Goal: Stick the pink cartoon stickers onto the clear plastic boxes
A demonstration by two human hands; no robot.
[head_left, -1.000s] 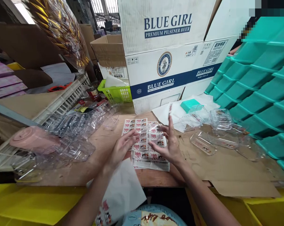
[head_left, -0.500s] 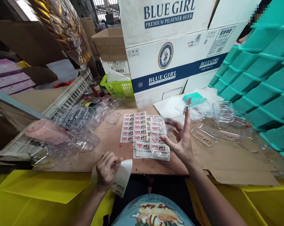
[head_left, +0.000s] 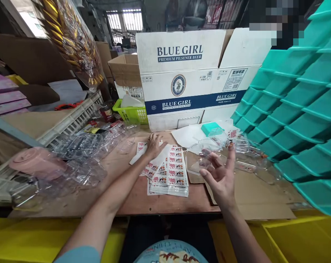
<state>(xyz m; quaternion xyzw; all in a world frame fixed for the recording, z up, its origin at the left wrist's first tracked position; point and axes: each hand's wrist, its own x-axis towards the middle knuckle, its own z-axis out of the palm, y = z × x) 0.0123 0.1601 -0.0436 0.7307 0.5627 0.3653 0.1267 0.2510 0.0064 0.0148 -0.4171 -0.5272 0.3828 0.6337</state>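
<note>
My left hand [head_left: 154, 146] lies on the sticker sheets with its fingers stretched out. Under it is a pale paper sheet [head_left: 159, 160], partly hidden by the hand. Beside and below it, a stack of sticker sheets [head_left: 172, 173] shows printed cats and pink lettering. My right hand [head_left: 221, 177] is raised over the cardboard, thumb and bent fingers around a small clear plastic case [head_left: 206, 157] whose outline is hard to see. On its upright index fingertip sits a cat sticker [head_left: 231, 137].
Clear plastic cases [head_left: 85, 146] pile up at left beside a pink container [head_left: 36, 162]. A white beer carton [head_left: 194, 86] stands behind. Stacked teal bins [head_left: 299, 106] rise at right. More clear cases [head_left: 246, 164] lie beyond my right hand. A lime basket [head_left: 132, 113] stands at the back.
My left hand has moved from the table's front edge up onto the sticker sheets, and the sheet it held now lies there. My right hand still holds the case and sticker. The view has shifted.
</note>
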